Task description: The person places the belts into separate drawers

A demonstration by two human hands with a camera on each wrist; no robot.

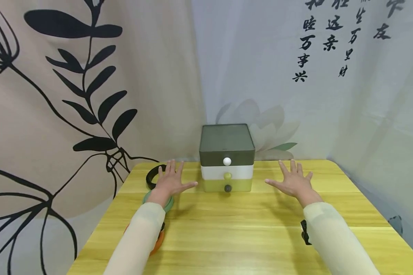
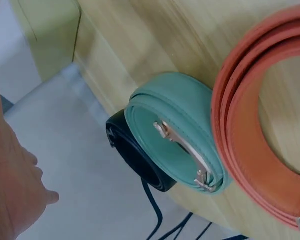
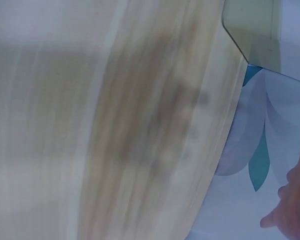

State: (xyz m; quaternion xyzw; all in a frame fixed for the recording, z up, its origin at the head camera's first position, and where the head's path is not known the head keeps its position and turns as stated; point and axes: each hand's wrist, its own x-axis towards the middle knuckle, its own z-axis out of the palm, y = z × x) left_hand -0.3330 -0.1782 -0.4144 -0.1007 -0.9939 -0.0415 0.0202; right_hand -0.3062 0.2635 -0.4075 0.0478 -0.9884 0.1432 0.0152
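Both hands hover with fingers spread and hold nothing. The left hand [image 1: 170,182] is over the left side of the wooden table, close to a rolled black belt [image 1: 149,179] and above a rolled green belt [image 1: 170,204]. Under the left sleeve, a rolled orange belt [image 1: 159,243] is partly hidden. All three coils show in the left wrist view: the black belt [image 2: 135,157], the green belt [image 2: 177,92] with a metal buckle, and the larger orange belt [image 2: 250,135]. The right hand [image 1: 294,183] hovers over the table's right side, its thumb pointing toward a small drawer box [image 1: 227,138].
The drawer box stands at the table's back edge, with a dark green top, white and yellow-green tiers below, and round knobs down its front. Behind the wooden table [image 1: 234,236] hangs a printed curtain [image 1: 158,76] with plants and lettering.
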